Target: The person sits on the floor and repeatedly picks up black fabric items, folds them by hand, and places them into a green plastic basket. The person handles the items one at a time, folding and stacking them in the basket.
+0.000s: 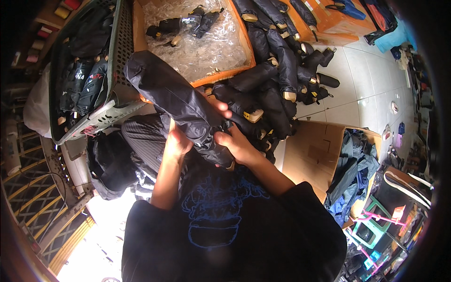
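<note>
— Largest around the hands?
— White tiled floor (371, 94), then a heap of folded black fabric umbrellas with tan handle ends (277, 80) spilling across it from the top edge down to just past the hands. Beyond the heap, an orange cardboard box lined with crinkled clear plastic (197, 51), holding a few more bagged umbrellas near its far edge.
— To the left?
— Grey perforated plastic crate (115, 61), tilted, with dark sleeved umbrellas standing inside. Below it a black cloth bag (110, 164) slumped against a striped trouser leg.
— To the right?
— Open brown cardboard carton (314, 150) with blue-grey fabric bundled at its right side (354, 164). Further off, a green and pink plastic stool (373, 225) near the lower right corner.
— And in hand?
— Long black folded fabric umbrella (174, 98), held slanting from upper left to lower right, in front of the heap and hiding part of the crate's near corner. Left hand (177, 141) underneath, fingers wrapped up around its middle. Right hand (237, 143) closed over its lower end, thumb pressed across the cloth.
— Anything blocking the view?
— Black T-shirt with a blue line print (221, 211) filling the lower middle, covering the lap and the floor beneath.
</note>
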`<state>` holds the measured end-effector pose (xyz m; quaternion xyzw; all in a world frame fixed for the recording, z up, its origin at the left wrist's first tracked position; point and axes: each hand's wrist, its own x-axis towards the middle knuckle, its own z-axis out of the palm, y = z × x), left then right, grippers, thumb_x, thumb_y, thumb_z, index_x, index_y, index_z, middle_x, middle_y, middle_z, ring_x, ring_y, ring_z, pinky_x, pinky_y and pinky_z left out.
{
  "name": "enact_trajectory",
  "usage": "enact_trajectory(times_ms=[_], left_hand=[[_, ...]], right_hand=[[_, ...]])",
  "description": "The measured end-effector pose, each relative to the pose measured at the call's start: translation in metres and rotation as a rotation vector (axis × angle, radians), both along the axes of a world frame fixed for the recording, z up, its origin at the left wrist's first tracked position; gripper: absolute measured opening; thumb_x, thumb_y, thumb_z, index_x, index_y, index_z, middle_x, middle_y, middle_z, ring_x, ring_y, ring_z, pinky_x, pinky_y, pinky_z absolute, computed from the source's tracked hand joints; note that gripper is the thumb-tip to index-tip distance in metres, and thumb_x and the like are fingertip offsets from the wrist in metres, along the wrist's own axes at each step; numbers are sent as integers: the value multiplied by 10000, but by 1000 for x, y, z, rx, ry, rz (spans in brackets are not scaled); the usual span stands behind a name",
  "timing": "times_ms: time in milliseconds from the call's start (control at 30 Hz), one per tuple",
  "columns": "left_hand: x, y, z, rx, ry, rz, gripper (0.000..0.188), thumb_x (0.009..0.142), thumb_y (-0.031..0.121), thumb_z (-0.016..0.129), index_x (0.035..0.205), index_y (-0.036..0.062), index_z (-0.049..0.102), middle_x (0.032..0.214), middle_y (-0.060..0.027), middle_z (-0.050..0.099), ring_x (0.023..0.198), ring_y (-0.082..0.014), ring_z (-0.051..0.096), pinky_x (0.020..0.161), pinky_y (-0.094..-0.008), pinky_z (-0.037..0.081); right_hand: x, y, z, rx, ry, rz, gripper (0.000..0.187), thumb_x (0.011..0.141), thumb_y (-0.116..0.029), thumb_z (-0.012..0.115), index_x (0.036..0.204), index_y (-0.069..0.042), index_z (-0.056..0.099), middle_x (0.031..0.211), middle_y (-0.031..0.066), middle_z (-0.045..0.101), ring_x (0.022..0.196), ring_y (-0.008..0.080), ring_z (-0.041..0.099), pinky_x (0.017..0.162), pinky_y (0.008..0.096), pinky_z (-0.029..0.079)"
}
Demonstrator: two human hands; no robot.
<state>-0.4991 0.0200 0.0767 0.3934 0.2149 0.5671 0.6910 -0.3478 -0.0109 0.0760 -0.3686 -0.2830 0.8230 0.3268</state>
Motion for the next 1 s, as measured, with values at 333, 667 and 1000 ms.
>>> enact_trajectory(times_ms=[333,667,1000], left_hand=[[14,-17,8,-43,36,64,684,762,438,749,1124,-101,534,1030,-202,666,1075,-394,612,1074,-487,337],[1,-13,22,18,165,98,610,788,421,724,1114,-75,580,1066,-199,641,1145,-342,562,974,-445,435],[6,-9,15,-94,-75,91,715,869,557,584,1213,-59,471,1115,-234,618,1033,-308,618,925,-410,479]], right_hand=[[-6,0,-6,350,-83,-180,560,805,-271,737,1207,50,514,1095,101,592,1046,150,550,897,308,457],[-6,13,18,524,-279,-142,674,749,-299,774,1248,59,497,1083,148,639,1033,221,612,915,331,455],[-7,4,21,599,-483,-119,498,733,-341,763,1008,37,593,979,193,598,885,276,584,785,381,450]])
